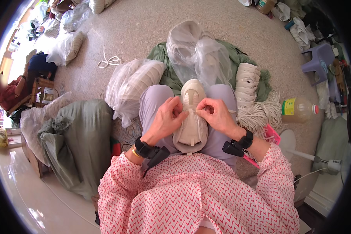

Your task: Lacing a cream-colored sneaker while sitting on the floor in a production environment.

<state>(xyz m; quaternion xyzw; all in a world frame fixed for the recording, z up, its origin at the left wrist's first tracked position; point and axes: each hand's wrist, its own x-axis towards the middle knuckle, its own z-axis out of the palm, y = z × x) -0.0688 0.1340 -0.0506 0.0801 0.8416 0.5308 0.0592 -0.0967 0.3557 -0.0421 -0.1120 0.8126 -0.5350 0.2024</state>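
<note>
Watching from above, I have the beige shoe (190, 132) lying between the knees, toe pointing away. The left hand (167, 119) and right hand (219, 117) meet its lacing from either side, each with thumb and forefinger pinched together; whether lace is caught between them, I cannot tell. White cords (259, 116) lie to the right, near a capped bottle (299, 110).

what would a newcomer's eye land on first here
The pale shoe on the person's lap, with the left hand and right hand at its upper. Beyond the knees, a bulging clear bag lies on green cloth. To the right, white cords heap up beside a red-capped bottle.
</note>
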